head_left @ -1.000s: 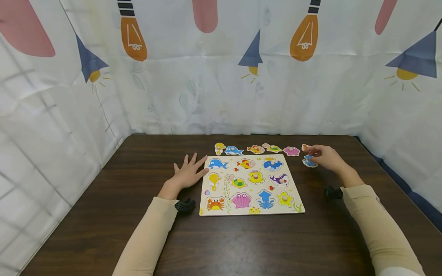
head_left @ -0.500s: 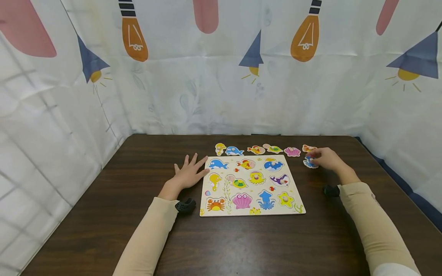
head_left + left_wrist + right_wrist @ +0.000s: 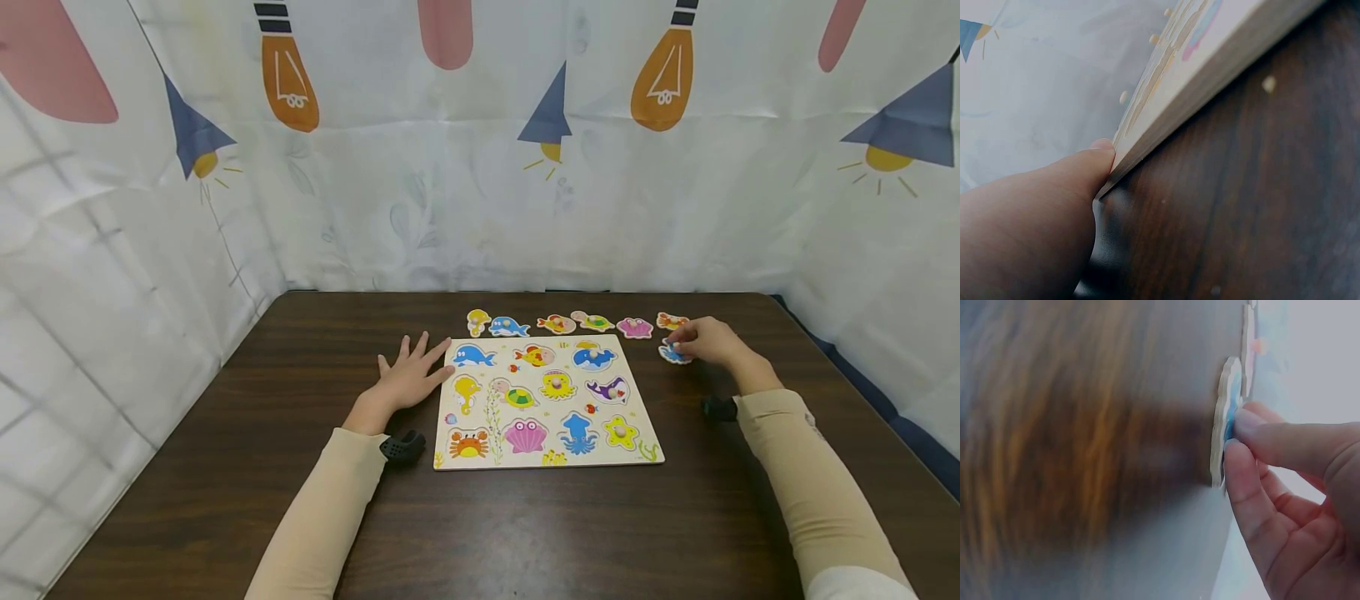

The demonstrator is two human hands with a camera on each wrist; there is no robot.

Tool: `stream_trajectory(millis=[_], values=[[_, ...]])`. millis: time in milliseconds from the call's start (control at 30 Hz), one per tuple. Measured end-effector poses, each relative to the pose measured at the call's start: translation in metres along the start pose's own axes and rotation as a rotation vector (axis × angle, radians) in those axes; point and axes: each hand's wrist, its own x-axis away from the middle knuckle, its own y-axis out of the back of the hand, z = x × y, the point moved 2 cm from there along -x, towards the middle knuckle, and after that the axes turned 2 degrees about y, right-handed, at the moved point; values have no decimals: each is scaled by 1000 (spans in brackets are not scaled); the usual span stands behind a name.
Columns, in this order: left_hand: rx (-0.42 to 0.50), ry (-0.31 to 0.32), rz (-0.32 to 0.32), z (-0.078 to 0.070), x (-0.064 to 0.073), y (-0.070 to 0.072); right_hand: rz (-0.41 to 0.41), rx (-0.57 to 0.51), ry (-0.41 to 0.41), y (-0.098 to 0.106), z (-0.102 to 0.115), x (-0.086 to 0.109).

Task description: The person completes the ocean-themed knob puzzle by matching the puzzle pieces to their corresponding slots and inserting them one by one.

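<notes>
My right hand [image 3: 712,343] pinches a blue sea-animal puzzle piece [image 3: 672,357] between thumb and fingers, low over the table to the right of the puzzle board. In the right wrist view the piece [image 3: 1225,394] stands edge-on to the camera, its knob hidden behind the fingertips. Fingers spread, my left hand [image 3: 405,382] rests against the upper left edge of the pale puzzle board [image 3: 551,412]. The left wrist view shows its thumb [image 3: 1094,165] touching the board's edge. Colourful sea animals cover the board, some with knobs visible.
Behind the board lie loose knobbed pieces: a seahorse [image 3: 477,322], a blue whale [image 3: 509,327], a fish [image 3: 556,325], a turtle [image 3: 592,322] and a pink shell [image 3: 634,328]. A crab piece [image 3: 670,321] lies just beyond the right hand. A printed curtain [image 3: 480,208] encloses the dark table [image 3: 525,533].
The right hand has shifted slightly, uncovering more of the crab piece, and its fingers have closed on the blue puzzle piece. The left hand and the board stay put.
</notes>
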Motion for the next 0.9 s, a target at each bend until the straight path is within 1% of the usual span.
stream_trajectory(millis=[133,200,367,433,633,767,900], values=[[-2,-2,2,1,0,0,10,22,10,-1,0,1],[-1,-3,4,1,-1,-1,17,34,29,-2,-1,1],[5,-5,0,2,-1,-2,23,89,115,-4,0,2],[5,-5,-1,2,-1,-2,18,111,146,-4,1,3],[4,-7,-1,2,-2,-3,-5,157,198,-5,4,5],[0,-4,-1,3,-3,-3,-26,195,250,-5,7,7],[-2,2,-2,4,-3,-3,-32,194,267,-5,10,6]])
